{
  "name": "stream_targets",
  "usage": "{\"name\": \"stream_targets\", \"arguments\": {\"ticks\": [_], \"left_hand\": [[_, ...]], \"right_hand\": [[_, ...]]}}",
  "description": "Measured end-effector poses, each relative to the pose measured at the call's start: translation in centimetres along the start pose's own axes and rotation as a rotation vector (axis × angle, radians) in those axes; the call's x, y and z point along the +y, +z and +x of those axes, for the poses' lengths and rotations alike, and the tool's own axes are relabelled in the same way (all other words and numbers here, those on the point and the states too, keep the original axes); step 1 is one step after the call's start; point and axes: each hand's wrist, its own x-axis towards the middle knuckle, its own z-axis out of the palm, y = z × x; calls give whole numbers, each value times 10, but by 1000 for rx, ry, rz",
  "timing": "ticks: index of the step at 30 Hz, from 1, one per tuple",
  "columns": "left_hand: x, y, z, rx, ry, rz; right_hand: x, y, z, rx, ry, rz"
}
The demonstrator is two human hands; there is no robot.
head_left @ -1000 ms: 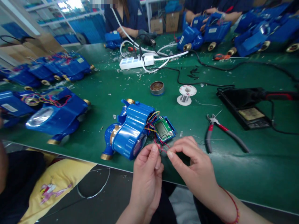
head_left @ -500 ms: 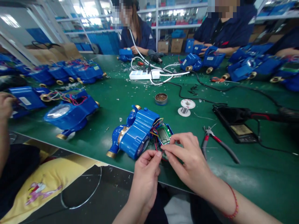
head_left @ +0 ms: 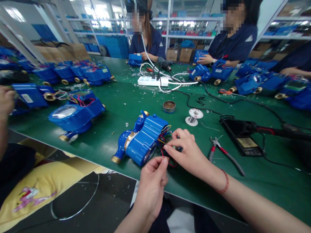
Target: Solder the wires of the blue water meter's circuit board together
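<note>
A blue water meter [head_left: 143, 139] with brass fittings lies on its side at the front of the table. Thin coloured wires [head_left: 162, 139] come out of its open end. My left hand [head_left: 154, 184] is closed in front of it, thumb and forefinger pinching a red wire [head_left: 173, 164]. Beside the open end, my right hand [head_left: 186, 150] is closed in a pinch among the wires, on a thin wire whose colour is hard to make out. That hand mostly covers the circuit board with the display.
Cutting pliers [head_left: 224, 155], a solder spool [head_left: 193, 117], a round tin [head_left: 169, 106] and a soldering iron stand [head_left: 243, 137] lie to the right. Behind are a white power strip [head_left: 152, 81] and cables. Another meter [head_left: 75, 113] sits left. Co-workers sit across the table and at left.
My right hand has moved left and a little up, now covering the circuit board and display. My left hand keeps its pinch in nearly the same place. The view has shifted slightly.
</note>
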Motion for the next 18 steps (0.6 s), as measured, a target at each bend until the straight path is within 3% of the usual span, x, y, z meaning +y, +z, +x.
{"name": "stream_targets", "arguments": {"ticks": [7, 18], "left_hand": [[-6, -2, -9, -117, -84, -58], [-13, 0, -9, -96, -71, 52]], "right_hand": [[-12, 5, 20, -104, 198, 29], [-21, -1, 27, -233, 309, -14]]}}
